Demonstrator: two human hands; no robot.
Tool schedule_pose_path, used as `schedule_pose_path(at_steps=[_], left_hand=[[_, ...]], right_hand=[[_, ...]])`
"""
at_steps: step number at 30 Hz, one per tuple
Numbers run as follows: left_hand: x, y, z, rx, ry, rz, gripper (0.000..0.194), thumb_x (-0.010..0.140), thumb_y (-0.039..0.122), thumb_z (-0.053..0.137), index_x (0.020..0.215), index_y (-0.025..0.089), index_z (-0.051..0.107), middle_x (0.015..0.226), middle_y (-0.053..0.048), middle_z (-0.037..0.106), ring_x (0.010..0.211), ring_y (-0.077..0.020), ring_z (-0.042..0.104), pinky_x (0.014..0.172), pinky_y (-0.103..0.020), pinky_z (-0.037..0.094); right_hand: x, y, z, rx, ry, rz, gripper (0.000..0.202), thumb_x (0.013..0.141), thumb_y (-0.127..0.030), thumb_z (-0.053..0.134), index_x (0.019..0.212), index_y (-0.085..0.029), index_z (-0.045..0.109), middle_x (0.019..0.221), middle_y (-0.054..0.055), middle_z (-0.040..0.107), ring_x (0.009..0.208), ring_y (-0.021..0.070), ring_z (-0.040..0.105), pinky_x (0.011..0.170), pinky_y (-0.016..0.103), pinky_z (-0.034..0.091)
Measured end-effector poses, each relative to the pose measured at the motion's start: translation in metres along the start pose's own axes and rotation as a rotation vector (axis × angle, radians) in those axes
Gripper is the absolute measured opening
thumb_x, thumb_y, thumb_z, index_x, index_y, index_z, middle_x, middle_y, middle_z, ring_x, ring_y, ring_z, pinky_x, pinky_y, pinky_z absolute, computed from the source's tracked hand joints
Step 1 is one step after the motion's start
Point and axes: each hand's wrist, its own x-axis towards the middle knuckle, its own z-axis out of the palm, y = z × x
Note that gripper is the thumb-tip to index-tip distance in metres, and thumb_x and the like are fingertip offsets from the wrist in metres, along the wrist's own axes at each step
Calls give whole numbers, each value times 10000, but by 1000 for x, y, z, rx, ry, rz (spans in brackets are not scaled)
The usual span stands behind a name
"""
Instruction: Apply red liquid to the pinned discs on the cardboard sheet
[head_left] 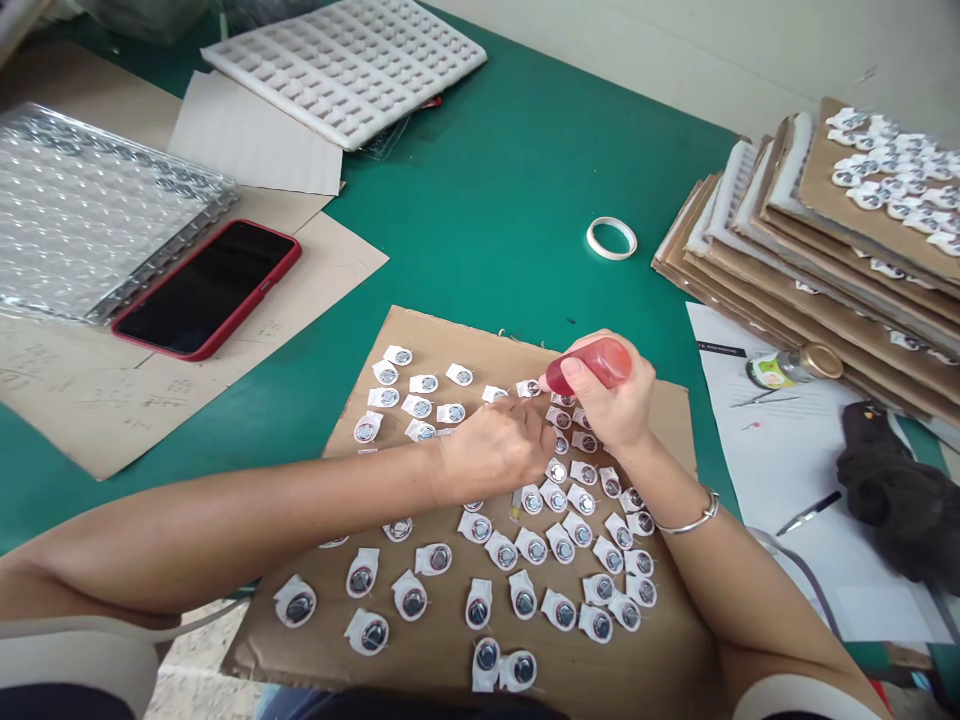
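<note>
A brown cardboard sheet point(450, 330) holds many small white pieces with round silver centres, such as one piece point(523, 594). My right hand point(619, 400) is wrapped round a small red squeeze bottle point(600, 363), whose tip points down-left at a white piece point(529, 388) near the sheet's upper part. Just below that tip, my left hand point(499, 450) rests low over the pieces with its fingers curled. Its fingertips face away, so anything between them is hidden. The hand and forearm cover some of the pieces.
A red-cased phone point(210, 288), a clear plastic tray point(97, 210) and a white foam tray point(352, 65) lie left. A tape roll point(611, 239) is behind the sheet. Stacked cardboard layers point(817, 240), a small jar point(795, 368), a pen point(808, 513) and dark cloth point(892, 490) are right.
</note>
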Motion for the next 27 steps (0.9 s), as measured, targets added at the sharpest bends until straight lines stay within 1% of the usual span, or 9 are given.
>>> schedule_pose_path(at_steps=[3, 6, 10, 16, 22, 27], left_hand=[[0, 0, 0, -1, -7, 2, 217, 800, -8, 344, 694, 145, 456, 685, -86, 640, 565, -164, 569, 502, -286, 413], [0, 0, 0, -8, -3, -1, 221, 793, -13, 344, 686, 149, 450, 677, -80, 632, 546, -159, 558, 481, -283, 402], [2, -2, -1, -24, -38, 14, 240, 796, -17, 323, 694, 145, 468, 670, -80, 623, 574, -171, 573, 485, -287, 404], [3, -4, -6, -92, -109, 20, 248, 785, -21, 317, 731, 126, 509, 716, -91, 639, 597, -172, 574, 509, -293, 423], [3, -3, -5, -103, -129, 8, 266, 791, -24, 304, 739, 126, 517, 736, -102, 638, 603, -185, 566, 508, -299, 403], [3, -4, -6, -107, -157, 8, 211, 795, -16, 342, 734, 126, 487, 713, -86, 631, 601, -173, 561, 509, -279, 382]], right_hand=[[0, 0, 0, 4, 2, -1, 207, 750, -383, 646, 733, -189, 577, 745, 10, 602, 638, 129, 571, 618, 306, 475], [1, -1, 0, 0, 2, -19, 200, 751, -378, 647, 739, -192, 574, 739, 12, 602, 646, 134, 575, 633, 312, 480], [2, -1, 0, -13, 9, -38, 206, 759, -391, 636, 720, -201, 568, 728, 17, 605, 657, 142, 573, 626, 317, 470], [1, 1, 1, 34, -6, 36, 217, 773, -414, 623, 738, -206, 570, 736, 17, 597, 608, 133, 554, 599, 321, 480], [3, 1, 1, 22, 12, 5, 223, 771, -413, 627, 729, -200, 575, 729, 24, 600, 623, 138, 561, 596, 320, 485], [3, 5, 1, 25, 20, 25, 222, 770, -412, 630, 732, -199, 578, 728, 23, 592, 608, 133, 549, 567, 318, 491]])
